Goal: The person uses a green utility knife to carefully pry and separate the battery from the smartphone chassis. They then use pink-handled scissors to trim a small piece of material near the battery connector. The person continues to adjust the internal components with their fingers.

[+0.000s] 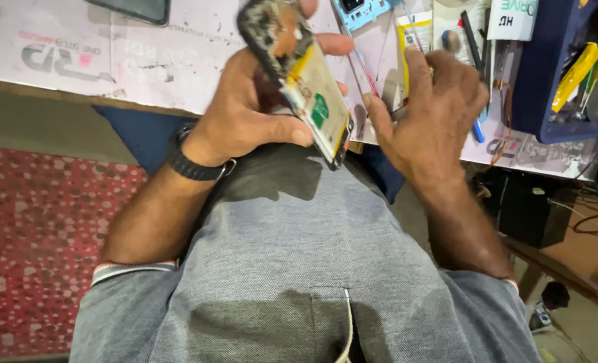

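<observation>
Grey shirt [299, 269] fills the foreground; above it, the left hand [258, 107] grips an opened phone [299, 74] tilted over the table edge [57, 84], while the right hand [433, 114] pinches a thin tool [400, 111] just beside it

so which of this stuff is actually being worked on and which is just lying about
In use:
- opened phone, held in left hand
- thin tool, in right hand

Lying about:
- blue phone cover
- blue tray of tools
- blue pen
- dark phone
</observation>
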